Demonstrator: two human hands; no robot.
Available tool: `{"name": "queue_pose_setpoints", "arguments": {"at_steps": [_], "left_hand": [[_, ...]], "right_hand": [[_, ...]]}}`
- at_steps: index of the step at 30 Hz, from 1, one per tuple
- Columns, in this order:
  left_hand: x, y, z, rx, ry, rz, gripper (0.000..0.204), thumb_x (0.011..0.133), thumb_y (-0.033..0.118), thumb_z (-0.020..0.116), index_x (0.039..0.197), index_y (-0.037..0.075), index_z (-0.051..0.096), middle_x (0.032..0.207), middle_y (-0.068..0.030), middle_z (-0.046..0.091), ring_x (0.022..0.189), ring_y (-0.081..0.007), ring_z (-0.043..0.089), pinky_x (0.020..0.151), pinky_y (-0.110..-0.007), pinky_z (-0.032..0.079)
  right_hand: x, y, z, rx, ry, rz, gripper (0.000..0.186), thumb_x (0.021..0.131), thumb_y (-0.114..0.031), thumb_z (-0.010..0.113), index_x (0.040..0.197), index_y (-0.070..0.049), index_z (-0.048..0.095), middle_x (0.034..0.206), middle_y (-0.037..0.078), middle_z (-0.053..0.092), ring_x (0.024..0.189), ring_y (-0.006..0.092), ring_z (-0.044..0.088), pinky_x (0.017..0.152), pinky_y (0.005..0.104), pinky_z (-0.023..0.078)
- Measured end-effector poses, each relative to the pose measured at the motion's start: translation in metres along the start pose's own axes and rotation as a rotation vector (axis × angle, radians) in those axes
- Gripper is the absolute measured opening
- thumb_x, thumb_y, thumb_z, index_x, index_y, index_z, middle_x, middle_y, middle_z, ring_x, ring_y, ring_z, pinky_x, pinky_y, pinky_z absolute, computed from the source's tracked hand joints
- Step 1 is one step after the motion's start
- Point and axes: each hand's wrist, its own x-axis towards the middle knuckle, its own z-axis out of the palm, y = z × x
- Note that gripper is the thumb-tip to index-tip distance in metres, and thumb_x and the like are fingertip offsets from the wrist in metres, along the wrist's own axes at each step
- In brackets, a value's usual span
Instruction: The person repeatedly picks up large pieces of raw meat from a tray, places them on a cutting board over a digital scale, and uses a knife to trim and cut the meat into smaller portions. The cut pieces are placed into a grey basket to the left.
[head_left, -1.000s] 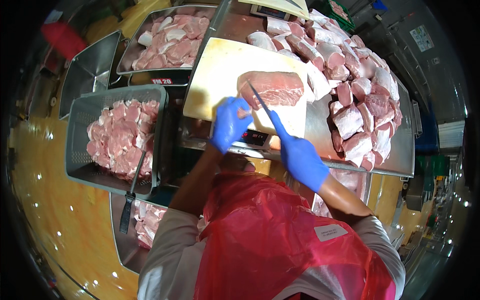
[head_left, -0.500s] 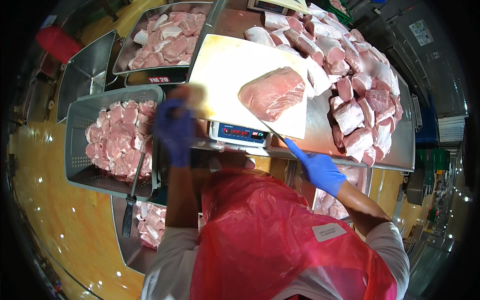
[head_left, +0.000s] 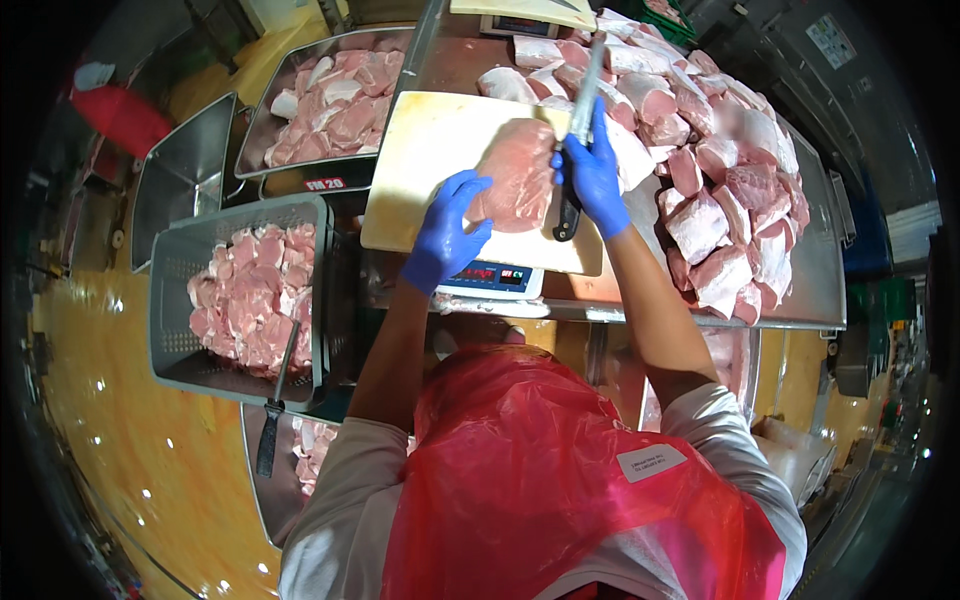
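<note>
A pale pink slab of pork [head_left: 515, 178] lies on the white cutting board [head_left: 420, 140], which rests on top of a scale [head_left: 495, 279]. My left hand [head_left: 447, 232], in a blue glove, grips the slab's left edge with thumb and fingers apart. At the opposite edge is my right hand [head_left: 597, 175], also gloved in blue. It is closed on a knife [head_left: 568, 207] with a black handle; the blade points away from me, and some fingertips reach toward the meat.
A large heap of pork pieces [head_left: 700, 190] covers the steel table's right side. Left of it stand a grey perforated crate [head_left: 170, 340] of trimmed meat, a metal tub [head_left: 262, 160] of cuts and another steel bin [head_left: 150, 190]. A black-handled tool [head_left: 268, 440] hangs over the crate's rim.
My left hand has come from beside the crate to the slab. My right hand has moved up and swung the knife blade away from the slab. The slab now lies turned more lengthwise.
</note>
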Motion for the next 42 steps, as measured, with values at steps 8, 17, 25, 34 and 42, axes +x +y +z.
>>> {"name": "queue_pose_setpoints", "arguments": {"at_steps": [8,17,25,34,42], "left_hand": [[-0.028,0.01,0.028,0.14,0.205,-0.101,0.023,0.077,0.003,0.079,0.099,0.0,0.071,0.104,-0.0149,0.068,0.096,-0.033,0.065,0.086,-0.041,0.055],[-0.027,-0.001,0.039,0.227,0.262,-0.024,0.012,0.075,0.003,0.074,0.085,0.003,0.067,0.09,-0.0131,0.068,0.083,-0.0337,0.063,0.075,-0.043,0.054],[-0.021,-0.006,0.007,0.097,0.302,-0.348,0.022,0.078,0.004,0.075,0.099,0.0,0.068,0.091,-0.0167,0.069,0.083,-0.0336,0.066,0.078,-0.04,0.055],[-0.015,0.003,0.034,0.137,0.195,-0.3,0.015,0.075,0.002,0.071,0.077,0.003,0.056,0.074,-0.0159,0.057,0.065,-0.037,0.058,0.062,-0.047,0.049],[-0.019,0.004,0.023,-0.013,0.222,-0.346,0.013,0.068,-0.006,0.07,0.07,0.0,0.059,0.065,-0.0146,0.056,0.062,-0.0306,0.057,0.06,-0.04,0.048]], "right_hand": [[-0.108,-0.003,0.022,-1.246,-0.439,-0.206,0.083,0.09,0.0,0.054,0.161,-0.032,0.025,0.101,0.023,0.069,0.081,0.0438,0.068,0.07,0.0484,0.056],[-0.125,-0.018,0.014,-1.39,-0.603,-0.044,0.088,0.088,0.001,0.052,0.161,-0.037,0.022,0.105,0.023,0.069,0.082,0.0405,0.071,0.07,0.0486,0.057],[-0.19,-0.082,-0.075,-1.743,-0.849,0.139,0.094,0.086,0.004,0.054,0.164,-0.026,0.011,0.08,0.023,0.063,0.069,0.0424,0.066,0.061,0.05,0.054],[-0.104,-0.028,0.063,-1.259,-0.507,-0.032,0.09,0.087,0.0,0.056,0.162,-0.011,0.009,0.09,0.031,0.068,0.081,0.0455,0.068,0.072,0.0535,0.053],[-0.134,-0.004,0.045,-1.404,-0.603,-0.009,0.084,0.092,-0.005,0.054,0.163,-0.012,0.01,0.093,0.027,0.069,0.084,0.0431,0.069,0.074,0.0527,0.054]]}}
